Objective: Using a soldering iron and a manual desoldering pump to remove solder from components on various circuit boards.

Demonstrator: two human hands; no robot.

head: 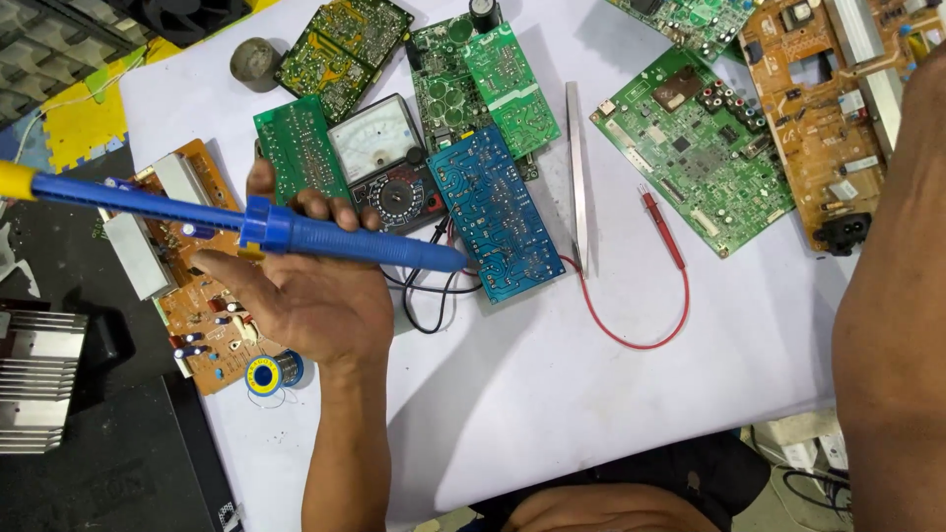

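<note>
Blue desoldering pump (227, 223) lies loosely across my left hand's (296, 296) half-open fingers, tip touching the blue circuit board (496, 214). Loose hold like that, it could roll off. Right hand's out of frame, can't tell.

An analog multimeter (384, 163) lies among green circuit boards (690, 148); a red probe (662, 229) and tweezers (577, 177) rest nearby.

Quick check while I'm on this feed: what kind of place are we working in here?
Most likely an electronics repair bench. The white table is covered with bare circuit boards such as the blue board, an analog multimeter sits among them, and the left hand holds a blue desoldering pump. A solder spool lies nearby.
</note>
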